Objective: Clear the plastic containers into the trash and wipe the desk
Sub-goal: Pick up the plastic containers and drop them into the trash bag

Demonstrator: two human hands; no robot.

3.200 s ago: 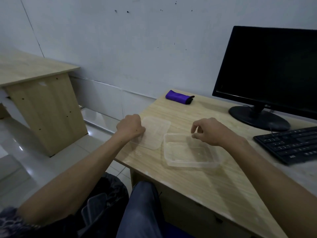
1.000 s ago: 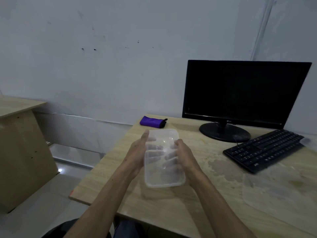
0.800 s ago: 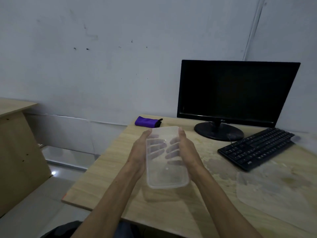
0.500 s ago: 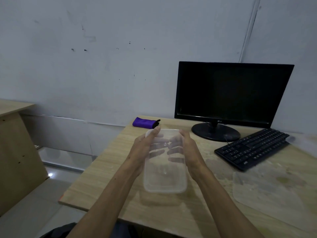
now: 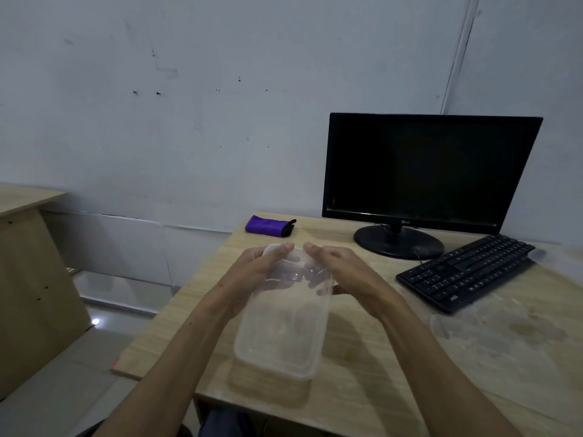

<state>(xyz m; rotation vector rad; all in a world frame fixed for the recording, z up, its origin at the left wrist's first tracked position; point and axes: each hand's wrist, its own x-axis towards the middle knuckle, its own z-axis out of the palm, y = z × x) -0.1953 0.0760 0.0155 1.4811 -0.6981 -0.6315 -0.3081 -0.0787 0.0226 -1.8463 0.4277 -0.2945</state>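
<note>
I hold a clear plastic container (image 5: 280,335) with its lid above the wooden desk (image 5: 362,367), tilted with its near end low. My left hand (image 5: 255,269) grips its far left side, thumb on top. My right hand (image 5: 337,266) grips the far right side, fingers showing through the plastic underneath. A second clear plastic piece (image 5: 492,339) lies flat on the desk at the right, over a stained patch. A folded purple cloth (image 5: 268,226) sits at the desk's far left corner.
A black monitor (image 5: 426,171) stands at the back of the desk, a black keyboard (image 5: 467,272) in front of it. Another wooden desk (image 5: 28,279) stands at the left across a tiled floor gap. The white wall is close behind.
The lid and tub, once apart on the desk, are now together in both hands. Over the last second the container tipped further, its near end dropping toward the desk.
</note>
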